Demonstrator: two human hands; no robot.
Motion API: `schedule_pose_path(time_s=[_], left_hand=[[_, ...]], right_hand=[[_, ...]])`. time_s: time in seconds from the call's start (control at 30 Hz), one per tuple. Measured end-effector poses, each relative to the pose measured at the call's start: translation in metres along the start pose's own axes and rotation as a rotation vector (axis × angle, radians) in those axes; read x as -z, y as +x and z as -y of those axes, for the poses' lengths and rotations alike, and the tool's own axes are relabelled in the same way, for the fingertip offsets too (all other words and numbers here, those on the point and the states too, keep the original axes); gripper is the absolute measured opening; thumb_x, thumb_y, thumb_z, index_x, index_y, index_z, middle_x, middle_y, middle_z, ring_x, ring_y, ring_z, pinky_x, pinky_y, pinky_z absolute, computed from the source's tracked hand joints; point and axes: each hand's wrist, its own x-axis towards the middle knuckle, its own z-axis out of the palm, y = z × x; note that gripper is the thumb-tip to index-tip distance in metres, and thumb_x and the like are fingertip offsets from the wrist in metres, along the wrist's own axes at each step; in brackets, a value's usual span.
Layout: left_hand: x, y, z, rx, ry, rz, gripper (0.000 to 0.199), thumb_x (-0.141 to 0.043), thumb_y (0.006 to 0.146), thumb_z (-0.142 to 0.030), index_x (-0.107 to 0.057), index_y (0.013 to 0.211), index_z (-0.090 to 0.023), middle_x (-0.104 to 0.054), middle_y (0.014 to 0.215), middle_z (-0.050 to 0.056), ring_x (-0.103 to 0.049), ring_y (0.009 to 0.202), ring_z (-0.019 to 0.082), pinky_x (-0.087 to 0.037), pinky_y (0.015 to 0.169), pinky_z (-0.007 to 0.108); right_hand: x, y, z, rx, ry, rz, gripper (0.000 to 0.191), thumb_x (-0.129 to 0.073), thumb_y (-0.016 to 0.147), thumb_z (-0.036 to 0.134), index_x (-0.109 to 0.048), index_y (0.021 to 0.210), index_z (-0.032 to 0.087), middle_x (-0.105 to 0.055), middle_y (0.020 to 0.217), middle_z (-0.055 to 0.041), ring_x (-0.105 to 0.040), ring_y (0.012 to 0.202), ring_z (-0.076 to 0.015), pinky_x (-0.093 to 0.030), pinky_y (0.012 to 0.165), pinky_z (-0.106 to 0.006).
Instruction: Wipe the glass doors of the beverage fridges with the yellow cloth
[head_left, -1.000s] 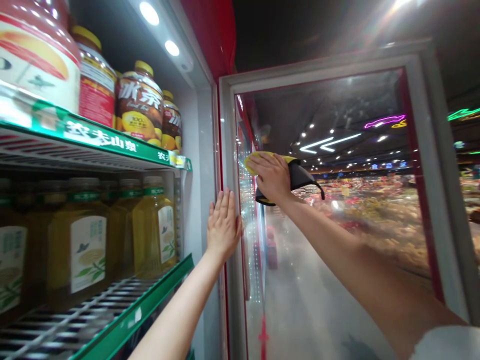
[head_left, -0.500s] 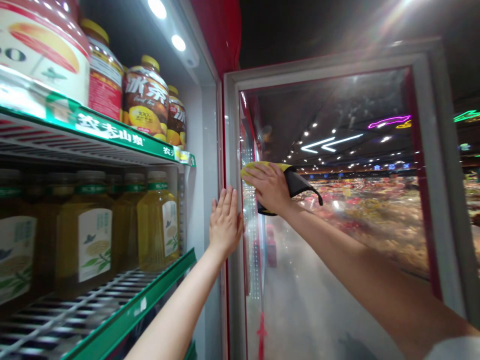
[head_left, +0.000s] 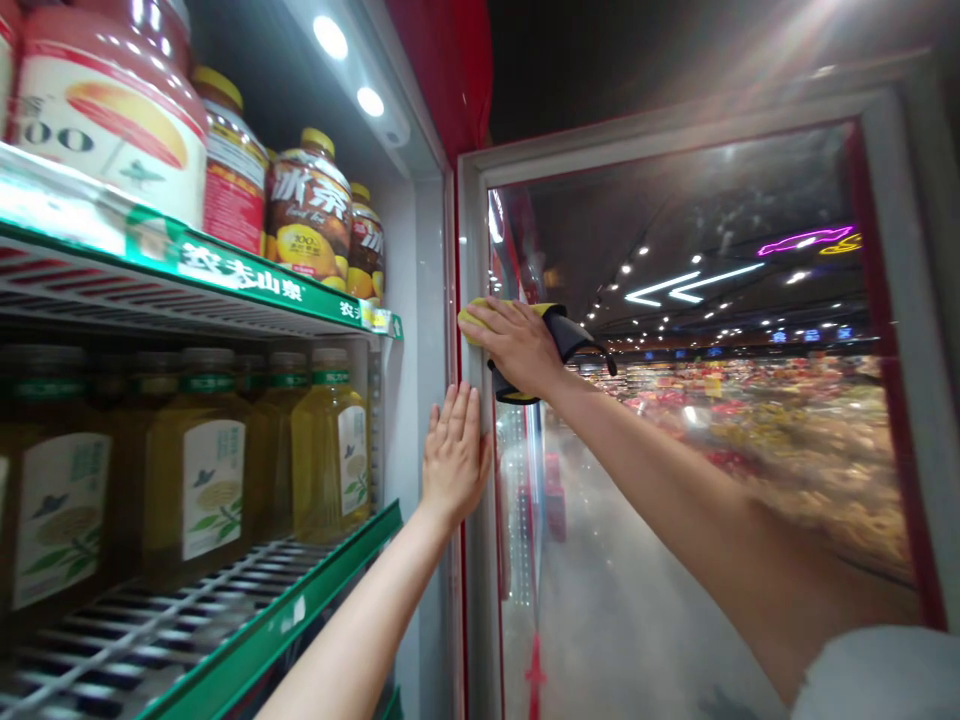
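Note:
My left hand (head_left: 453,458) lies flat, fingers stretched upward, against the hinge side of the open cooler door's grey frame (head_left: 472,250). Just above and to its right, my right hand (head_left: 523,348) presses a yellow and dark grey cleaning cloth (head_left: 568,336) onto the door. The cloth's yellow edge reaches over the frame under my fingertips, while its dark part hangs loosely beside my wrist over the door's glass (head_left: 637,560). My palm hides the middle of the cloth.
At left, the cooler's upper shelf (head_left: 255,282) carries iced tea bottles (head_left: 311,215) and a large pink-capped drink bottle (head_left: 112,130). Below, several yellow-green tea bottles (head_left: 214,470) stand on a wire shelf (head_left: 217,610). Store lights and goods show in the glass.
My right hand has slid the cloth left and slightly up, from the glass onto the frame's edge. My left hand stays against the frame. The view has shifted slightly.

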Motion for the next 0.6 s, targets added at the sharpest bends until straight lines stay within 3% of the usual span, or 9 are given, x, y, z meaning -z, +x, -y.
schedule_pose_path(time_s=[0.17, 0.43, 0.5, 0.6], left_hand=[[0.002, -0.008, 0.001, 0.058, -0.002, -0.043, 0.068, -0.038, 0.103, -0.026, -0.010, 0.164, -0.018, -0.028, 0.167, 0.015, -0.017, 0.158, 0.025, -0.021, 0.128, 0.052], [0.013, -0.012, -0.004, 0.157, -0.030, -0.099, 0.063, -0.035, 0.104, -0.026, -0.016, 0.163, -0.018, -0.027, 0.168, 0.015, -0.015, 0.158, 0.024, -0.019, 0.129, 0.051], [0.017, -0.010, -0.003, 0.141, -0.038, -0.088, 0.062, -0.035, 0.104, -0.025, -0.017, 0.163, -0.018, -0.028, 0.168, 0.015, -0.016, 0.158, 0.024, -0.018, 0.129, 0.051], [0.019, -0.004, -0.003, 0.116, -0.031, -0.076, 0.062, -0.035, 0.103, -0.023, -0.018, 0.163, -0.017, -0.029, 0.167, 0.014, -0.015, 0.158, 0.023, -0.019, 0.129, 0.050]], right_hand=[[-0.007, -0.011, 0.006, 0.028, -0.055, 0.079, 0.042, -0.045, 0.102, 0.019, -0.060, 0.140, 0.032, -0.047, 0.159, 0.0049, -0.035, 0.152, -0.0238, -0.026, 0.127, -0.048], [-0.021, -0.102, 0.043, 0.226, 0.042, 0.185, 0.040, -0.046, 0.102, 0.021, -0.060, 0.138, 0.033, -0.050, 0.157, 0.0025, -0.038, 0.151, -0.0210, -0.030, 0.125, -0.046], [-0.018, -0.102, 0.042, 0.249, 0.036, 0.208, 0.040, -0.044, 0.103, 0.021, -0.061, 0.137, 0.034, -0.052, 0.155, 0.0036, -0.041, 0.149, -0.0199, -0.033, 0.124, -0.043], [-0.006, -0.059, 0.022, 0.131, -0.004, 0.179, 0.044, -0.044, 0.101, 0.016, -0.060, 0.139, 0.034, -0.050, 0.157, 0.0034, -0.041, 0.149, -0.0227, -0.034, 0.123, -0.047]])
